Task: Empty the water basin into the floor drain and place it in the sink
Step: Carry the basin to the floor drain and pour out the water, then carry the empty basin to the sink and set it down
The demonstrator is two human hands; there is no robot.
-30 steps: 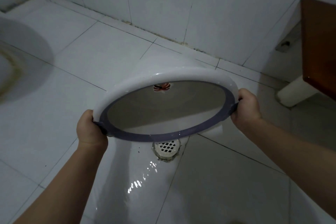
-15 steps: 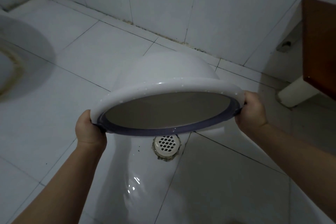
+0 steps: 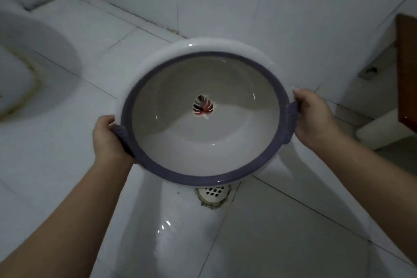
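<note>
A round white water basin (image 3: 225, 149) with a purple rim and a leaf print at its bottom hangs above the tiled floor, its open side tilted toward me. No water shows inside it. My left hand (image 3: 108, 140) grips the purple handle on its left side, and my right hand (image 3: 313, 117) grips the handle on the right. The white floor drain (image 3: 213, 194) lies just below the basin's near edge, partly hidden by the rim. A wet sheen spreads over the floor tiles in front of the drain.
A white squat toilet pan (image 3: 27, 70) lies at the left edge. A brown wooden door (image 3: 407, 70) stands at the right, with a white block (image 3: 383, 128) at its foot. White tiled walls close off the back.
The basin has swung back from nearly upside down over the drain to facing me, so its inside and leaf print show. Both hands kept their grip and rose a little.
</note>
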